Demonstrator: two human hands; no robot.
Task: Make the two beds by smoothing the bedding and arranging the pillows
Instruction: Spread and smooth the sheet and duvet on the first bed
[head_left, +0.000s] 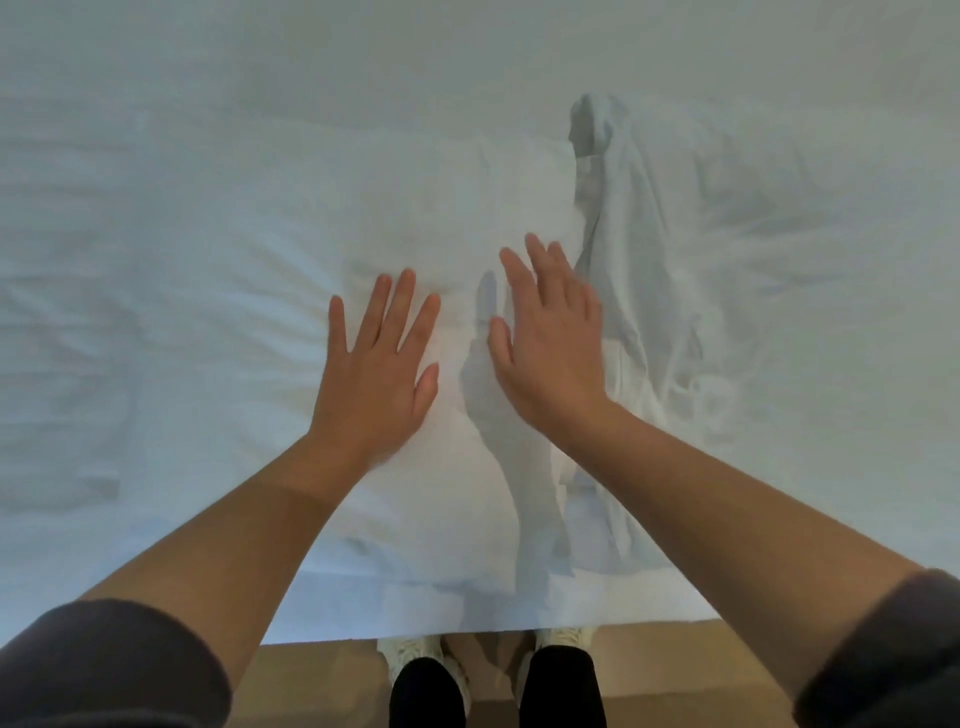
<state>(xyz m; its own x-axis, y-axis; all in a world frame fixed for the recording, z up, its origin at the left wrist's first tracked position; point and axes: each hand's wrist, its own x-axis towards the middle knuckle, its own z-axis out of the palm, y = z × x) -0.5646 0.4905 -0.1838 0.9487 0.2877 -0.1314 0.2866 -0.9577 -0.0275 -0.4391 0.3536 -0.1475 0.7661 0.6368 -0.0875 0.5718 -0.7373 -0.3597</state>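
A white bed fills the head view, covered by a wrinkled white sheet (156, 322). In the middle lies a white pillow (467, 208), and to its right a second pillow (779, 218) lies crumpled, with a bunched fold of white fabric (649, 291) between them. My left hand (379, 364) lies flat with fingers spread, pressing on the near part of the middle pillow. My right hand (550, 338) has straight fingers and hovers just above or on the same pillow, beside the bunched fold.
The bed's near edge (467, 623) runs across the bottom of the view. Below it is a tan floor (675, 670), where my feet (415, 654) in light shoes stand against the bed. Dark sleeves are pushed up both forearms.
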